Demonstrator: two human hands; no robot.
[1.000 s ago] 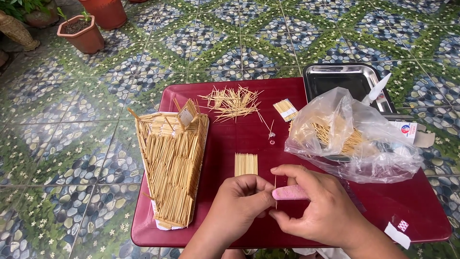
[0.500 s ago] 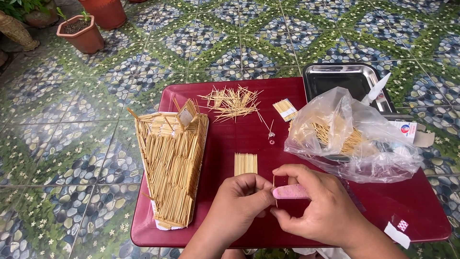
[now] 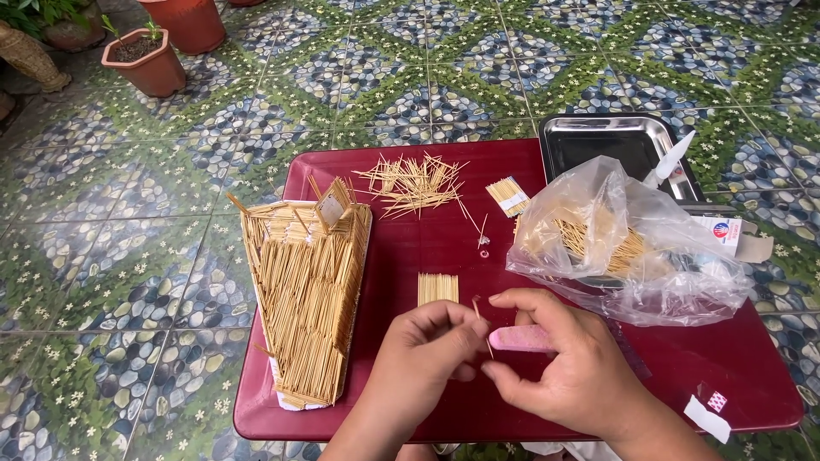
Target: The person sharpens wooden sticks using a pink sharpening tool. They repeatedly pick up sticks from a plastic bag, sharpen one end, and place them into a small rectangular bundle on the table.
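Over the near edge of a dark red tray table (image 3: pixel 427 239), my left hand (image 3: pixel 423 358) and my right hand (image 3: pixel 568 367) meet. Both pinch a single thin toothpick (image 3: pixel 481 323) between their fingertips. My right hand also grips a small pink tool (image 3: pixel 519 339), of a kind I cannot tell. Just beyond the hands lies a short neat row of toothpicks (image 3: pixel 437 288). To the left stands a slanted model roof (image 3: pixel 306 286) covered with toothpicks. A loose heap of toothpicks (image 3: pixel 414 181) lies at the far side.
A clear plastic bag (image 3: pixel 623 243) holding toothpicks lies on the right. Behind it are a steel tray (image 3: pixel 619 149), a white glue nozzle (image 3: pixel 670 160) and a small bundle of toothpicks (image 3: pixel 508 196). Clay pots (image 3: pixel 145 60) stand on the patterned tile floor at the far left.
The toothpick between my fingers has tilted slightly and my fingers have shifted a little around it. Everything else stays in place.
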